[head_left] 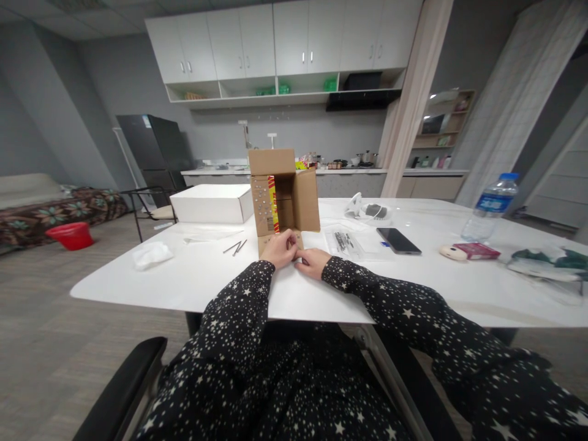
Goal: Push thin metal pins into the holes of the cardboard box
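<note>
A brown cardboard box (301, 199) lies on its side on the white table (193, 278), its open mouth towards me and its flaps spread. My left hand (279, 248) rests on the lower flap (266, 240), fingers curled at the flap's edge. Just to its right my right hand (312, 262) lies on the table, fingertips meeting the left hand's. Whether something small sits between the fingers cannot be made out. Red and yellow packaging (272, 205) shows inside the box.
A white flat box (212, 204) stands behind left, two nails or rods (236, 247) and crumpled plastic (150, 254) lie left. To the right are a clear bag of small parts (344, 241), a phone (397, 241), a water bottle (490, 207) and a pink box (476, 250).
</note>
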### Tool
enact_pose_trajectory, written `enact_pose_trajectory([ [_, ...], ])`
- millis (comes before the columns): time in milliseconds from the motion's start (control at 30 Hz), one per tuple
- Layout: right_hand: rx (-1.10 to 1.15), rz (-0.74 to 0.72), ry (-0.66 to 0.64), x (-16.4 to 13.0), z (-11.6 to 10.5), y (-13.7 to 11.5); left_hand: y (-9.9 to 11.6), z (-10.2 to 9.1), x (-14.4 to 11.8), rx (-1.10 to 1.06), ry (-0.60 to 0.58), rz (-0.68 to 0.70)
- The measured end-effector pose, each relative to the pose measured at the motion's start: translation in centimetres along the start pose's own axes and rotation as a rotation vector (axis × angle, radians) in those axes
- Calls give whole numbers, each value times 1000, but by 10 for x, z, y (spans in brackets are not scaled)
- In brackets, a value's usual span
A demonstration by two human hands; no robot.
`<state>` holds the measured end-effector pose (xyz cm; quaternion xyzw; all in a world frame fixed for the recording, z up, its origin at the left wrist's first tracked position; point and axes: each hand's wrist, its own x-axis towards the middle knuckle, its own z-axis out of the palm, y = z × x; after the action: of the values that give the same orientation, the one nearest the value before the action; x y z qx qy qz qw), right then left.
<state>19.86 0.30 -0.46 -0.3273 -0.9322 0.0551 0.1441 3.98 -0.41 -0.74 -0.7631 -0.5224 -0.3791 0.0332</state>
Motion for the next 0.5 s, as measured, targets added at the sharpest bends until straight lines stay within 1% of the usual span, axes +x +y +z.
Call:
enact_pose_trajectory([
  [133, 15, -6, 6, 0, -1, 0, -4, 1, -1, -2, -20, -10],
  [500, 28, -25, 0, 0, 1, 3, -14, 1, -1, 55, -124, -15],
])
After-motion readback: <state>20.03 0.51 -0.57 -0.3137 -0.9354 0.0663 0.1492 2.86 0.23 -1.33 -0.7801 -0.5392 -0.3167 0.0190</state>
